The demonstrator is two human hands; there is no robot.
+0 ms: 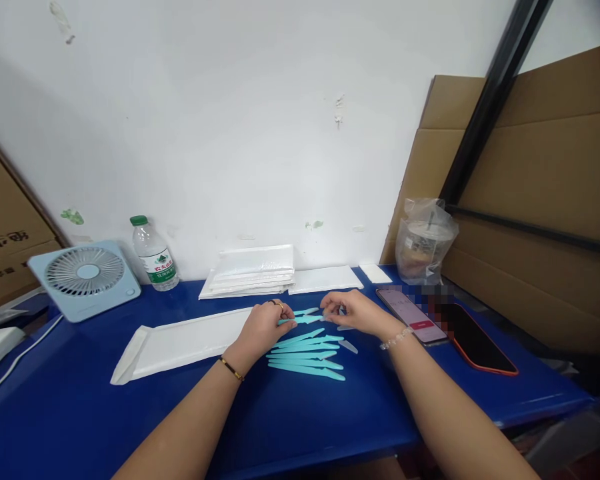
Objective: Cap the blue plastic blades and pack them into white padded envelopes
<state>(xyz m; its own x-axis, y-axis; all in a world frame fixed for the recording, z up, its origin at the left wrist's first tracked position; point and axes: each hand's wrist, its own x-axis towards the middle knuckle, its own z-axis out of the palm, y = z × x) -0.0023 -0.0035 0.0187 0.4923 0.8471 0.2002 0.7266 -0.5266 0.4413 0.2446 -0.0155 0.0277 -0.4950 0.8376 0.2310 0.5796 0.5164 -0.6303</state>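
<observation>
My left hand (pixel 265 325) is closed in a pinch on one end of a thin teal plastic stick (pixel 307 320) held just above the blue table (pixel 305 413). My right hand (pixel 353 311) pinches the other end of the same stick. Below the hands lies a loose row of several more teal sticks (pixel 305 357), with a small clear cap (pixel 349 346) beside them. A long flat white bag (pixel 180 343) lies open-ended to the left of my left hand.
A stack of white bags (pixel 253 270) and a flat white sheet (pixel 325 279) sit by the wall. A small blue fan (pixel 85 277) and water bottle (pixel 154 253) stand at left. Two phones (pixel 415 317) (pixel 477 340) and a bagged drink cup (pixel 423 243) lie at right, by cardboard (pixel 540 173).
</observation>
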